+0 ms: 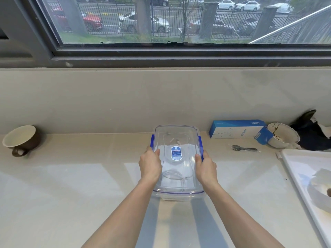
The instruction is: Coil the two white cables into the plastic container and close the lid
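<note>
Head view shows a clear plastic container [177, 176] standing on the table [71, 185], central and directly ahead of the person, its long axis running away from the body toward the window. A clear lid [176, 138] with blue side clips sits on top of it. White cable [172, 176] is visible through the plastic, coiled inside toward the near end; whether both cables are in there cannot be confirmed. The left hand [150, 164] presses against the left long side and the right hand [206, 166] against the right long side, each at about mid-length, just at the near ends of the blue clips. Fingers of both hands are curled over the lid edge, closed on it, holding nothing else. Both hands stand equally near the work. Judgement: coiling appears finished and closing is in hand; the clips lie just ahead of the fingers along the long sides, so each hand would need to shift slightly forward to press its own clip down. Whether the clips are already latched cannot be told.
</note>
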Demonstrator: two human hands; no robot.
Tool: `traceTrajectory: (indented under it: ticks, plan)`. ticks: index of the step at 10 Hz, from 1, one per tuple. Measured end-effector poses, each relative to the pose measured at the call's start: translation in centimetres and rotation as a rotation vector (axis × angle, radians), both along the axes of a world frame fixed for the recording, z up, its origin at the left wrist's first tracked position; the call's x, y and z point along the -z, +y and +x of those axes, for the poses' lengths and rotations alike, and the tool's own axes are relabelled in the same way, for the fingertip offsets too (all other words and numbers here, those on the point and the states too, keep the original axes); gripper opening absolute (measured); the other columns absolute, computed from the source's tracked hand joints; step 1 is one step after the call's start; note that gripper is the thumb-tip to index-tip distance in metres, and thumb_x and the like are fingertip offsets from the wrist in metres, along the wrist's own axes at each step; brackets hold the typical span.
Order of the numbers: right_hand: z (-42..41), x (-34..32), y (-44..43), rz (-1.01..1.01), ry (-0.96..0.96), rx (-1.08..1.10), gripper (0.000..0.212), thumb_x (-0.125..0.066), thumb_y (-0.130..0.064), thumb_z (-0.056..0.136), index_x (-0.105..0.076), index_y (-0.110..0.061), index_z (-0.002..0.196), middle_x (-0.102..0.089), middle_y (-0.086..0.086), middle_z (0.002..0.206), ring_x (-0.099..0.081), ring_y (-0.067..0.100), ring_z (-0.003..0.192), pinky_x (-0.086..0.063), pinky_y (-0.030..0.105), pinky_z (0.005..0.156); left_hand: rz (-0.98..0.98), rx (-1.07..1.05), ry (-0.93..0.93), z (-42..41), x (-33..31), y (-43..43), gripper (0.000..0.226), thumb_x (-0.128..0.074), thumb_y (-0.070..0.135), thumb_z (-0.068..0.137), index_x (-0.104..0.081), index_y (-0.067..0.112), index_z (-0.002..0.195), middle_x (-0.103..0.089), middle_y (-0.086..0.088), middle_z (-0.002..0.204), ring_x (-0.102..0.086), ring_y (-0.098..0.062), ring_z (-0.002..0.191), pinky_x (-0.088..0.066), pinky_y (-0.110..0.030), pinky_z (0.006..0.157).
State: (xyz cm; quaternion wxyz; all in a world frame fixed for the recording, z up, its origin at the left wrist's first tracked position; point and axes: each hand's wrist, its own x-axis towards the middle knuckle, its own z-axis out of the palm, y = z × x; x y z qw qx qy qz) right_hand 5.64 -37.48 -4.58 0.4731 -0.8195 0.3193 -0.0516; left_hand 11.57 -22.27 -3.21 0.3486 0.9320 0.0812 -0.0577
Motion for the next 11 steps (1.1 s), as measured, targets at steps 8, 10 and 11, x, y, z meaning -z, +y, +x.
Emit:
traceTrajectory:
  ticks: [8,10,11]
  plan:
    - [-3.5,-10.0,-1.3,-0.387,0.354,-0.449,0.019,-0.041,-0.013,0.088,-0.052,-0.007,0.074,-0.057,0.013,0.089,-0.054,0.032,0.076,-0.039,0.029,0.060,0.262,0.373,0.048,-4.7,-8.5,2.9,0.020,-0.035,0.016,0.088,-0.051,0.008,0.079,-0.060,-0.015,0.094,-0.049,-0.031,0.078,-0.035,-0.029,0.063]
    - [-6.0,-17.3,0.2,-0.622,0.262,-0.535,0.027,-0.040,-0.019,0.085,-0.062,-0.005,0.087,-0.063,0.014,0.093,-0.058,0.034,0.083,-0.044,0.031,0.068,0.273,0.501,-0.105,-6.1,-16.0,1.7,0.022,-0.037,0.016,0.083,-0.051,0.014,0.066,-0.061,-0.016,0.083,-0.059,-0.037,0.081,-0.043,-0.032,0.066]
    - [-6.6,-21.8,0.9,-0.690,0.109,-0.496,0.029,-0.040,-0.024,0.085,-0.064,-0.010,0.094,-0.067,0.015,0.100,-0.062,0.035,0.091,-0.049,0.034,0.074,0.277,0.490,-0.263,-6.8,-21.2,0.8,0.024,-0.041,0.021,0.088,-0.063,0.012,0.085,-0.066,-0.016,0.096,-0.061,-0.038,0.091,-0.048,-0.034,0.075]
